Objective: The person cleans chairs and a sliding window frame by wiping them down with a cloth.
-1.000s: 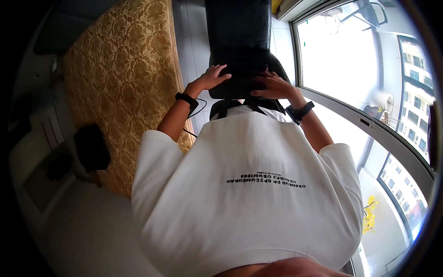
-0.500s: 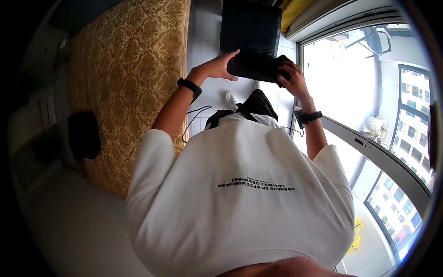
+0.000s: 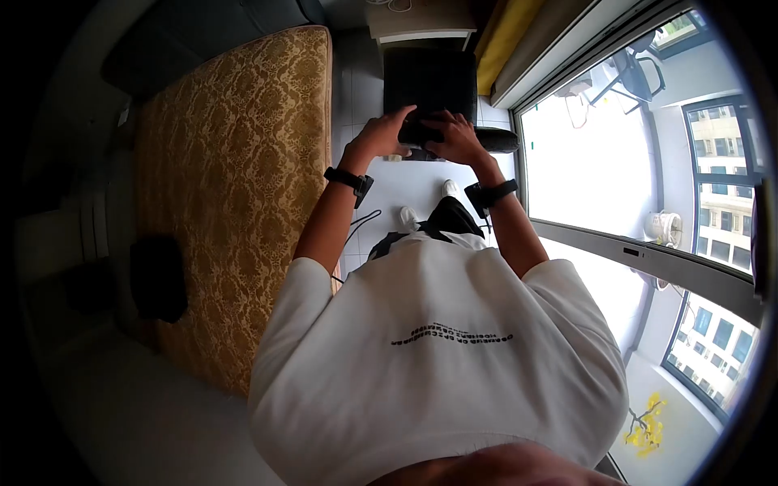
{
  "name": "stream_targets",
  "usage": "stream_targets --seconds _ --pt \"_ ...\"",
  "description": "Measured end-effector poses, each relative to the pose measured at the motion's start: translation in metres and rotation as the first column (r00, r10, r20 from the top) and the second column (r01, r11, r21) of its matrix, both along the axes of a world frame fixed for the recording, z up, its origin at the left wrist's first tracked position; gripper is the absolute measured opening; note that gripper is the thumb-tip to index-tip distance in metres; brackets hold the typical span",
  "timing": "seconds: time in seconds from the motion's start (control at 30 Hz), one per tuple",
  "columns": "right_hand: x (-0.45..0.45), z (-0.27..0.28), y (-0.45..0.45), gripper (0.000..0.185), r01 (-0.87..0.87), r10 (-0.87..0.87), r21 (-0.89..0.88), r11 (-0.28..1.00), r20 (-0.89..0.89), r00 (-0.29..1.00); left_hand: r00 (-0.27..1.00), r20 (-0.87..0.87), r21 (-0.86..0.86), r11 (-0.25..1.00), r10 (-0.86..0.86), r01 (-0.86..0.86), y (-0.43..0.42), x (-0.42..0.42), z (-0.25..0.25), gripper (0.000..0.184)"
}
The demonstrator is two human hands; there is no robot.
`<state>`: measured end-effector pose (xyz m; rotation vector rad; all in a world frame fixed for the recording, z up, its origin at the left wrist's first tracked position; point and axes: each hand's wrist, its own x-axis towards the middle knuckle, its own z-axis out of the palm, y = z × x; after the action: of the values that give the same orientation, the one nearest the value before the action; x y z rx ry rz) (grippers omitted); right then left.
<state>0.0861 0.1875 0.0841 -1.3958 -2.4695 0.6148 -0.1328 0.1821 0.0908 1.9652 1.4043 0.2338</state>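
Note:
A black, smooth-surfaced seat-like block (image 3: 429, 77) stands in front of me at the top of the view. My left hand (image 3: 382, 134) is at its near left edge, with the thumb and fingers spread apart beside dark material. Close by on the right, my right hand (image 3: 455, 139) curls its fingers over the near end of the block, on a black padded piece (image 3: 496, 139) with a rounded end sticking out to the right. Between the hands the dark surfaces merge, so exact contact is hard to see. Black bands with small devices circle both wrists.
A bed or mattress with a gold patterned cover (image 3: 235, 162) lies to the left, with a black object (image 3: 158, 278) on it. A light-fronted desk (image 3: 425, 24) and a yellow curtain (image 3: 506, 40) are at the back. Glass sliding doors (image 3: 583, 162) run along the right.
My hands have come closer together, the right one moving left along the dark block. The block looks farther away, and a desk now shows behind it. The padded piece now sticks out rightward.

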Motion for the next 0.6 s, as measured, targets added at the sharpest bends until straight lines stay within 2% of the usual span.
stream_targets --seconds 0.03,0.07,0.1,0.13,0.17,0.2,0.23,0.27,0.33,0.37,0.4,0.47,0.53,0.6 --pt "-0.012 0.002 -0.003 0.055 0.018 -0.018 0.006 1.000 -0.055 0.998 0.991 0.120 0.191 0.981 -0.049 0.026 -0.004 0.006 -0.004 0.100" --pt "-0.020 0.015 -0.008 0.050 0.048 -0.059 -0.072 0.996 -0.158 0.986 0.966 0.228 0.376 0.926 -0.118 0.024 -0.009 0.011 -0.005 0.104" --pt "-0.018 0.004 -0.007 0.045 0.047 -0.069 -0.082 0.996 -0.292 0.954 0.957 0.268 0.420 0.908 -0.108 -0.015 -0.015 0.022 0.007 0.106" --pt "-0.017 -0.002 -0.009 0.041 0.042 -0.078 -0.092 0.995 -0.420 0.904 0.956 0.268 0.424 0.906 -0.118 -0.007 -0.013 0.025 0.009 0.106" --pt "-0.011 -0.007 -0.011 0.041 0.049 -0.084 -0.093 0.994 -0.419 0.904 0.962 0.264 0.298 0.955 -0.072 -0.010 -0.013 0.027 0.011 0.105" --pt "-0.004 -0.004 -0.019 0.037 0.004 -0.038 -0.070 0.998 -0.494 0.869 0.966 0.257 0.162 0.987 -0.023 -0.020 -0.015 0.029 0.013 0.103" --pt "0.004 -0.002 -0.026 0.034 -0.043 0.012 -0.043 0.998 -0.562 0.827 0.994 0.112 0.084 0.996 0.013 -0.022 -0.015 0.037 0.025 0.089" --pt "0.011 0.001 -0.033 0.034 -0.047 0.018 -0.038 0.998 -0.555 0.831 0.986 -0.161 0.218 0.976 0.041 -0.005 -0.016 0.049 0.012 0.084" --pt "0.031 0.003 -0.046 0.030 -0.063 0.017 -0.059 0.996 -0.576 0.818 0.939 -0.333 0.352 0.935 0.081 0.044 -0.018 0.076 0.003 0.080" --pt "0.043 0.006 -0.052 0.031 -0.007 -0.068 -0.122 0.993 -0.598 0.799 0.975 -0.218 0.300 0.947 -0.049 0.115 -0.004 0.085 -0.014 0.079" --pt "0.055 0.010 -0.056 0.034 0.043 -0.153 -0.191 0.981 -0.613 0.775 0.988 -0.150 0.365 0.927 -0.036 0.089 -0.004 0.099 -0.020 0.071" --pt "0.086 0.003 -0.055 0.038 0.203 -0.161 0.043 0.978 -0.460 0.873 0.971 -0.237 0.361 0.924 -0.038 0.124 0.004 0.119 -0.027 0.062" --pt "0.109 0.003 -0.046 0.038 0.331 -0.246 0.138 0.934 -0.424 0.871 0.978 -0.199 0.360 0.924 -0.058 0.129 0.005 0.112 -0.021 0.055" --pt "0.124 0.013 -0.032 0.040 0.355 -0.293 0.098 0.930 -0.387 0.874 0.982 -0.162 0.356 0.923 -0.093 0.147 0.005 0.106 -0.022 0.048"
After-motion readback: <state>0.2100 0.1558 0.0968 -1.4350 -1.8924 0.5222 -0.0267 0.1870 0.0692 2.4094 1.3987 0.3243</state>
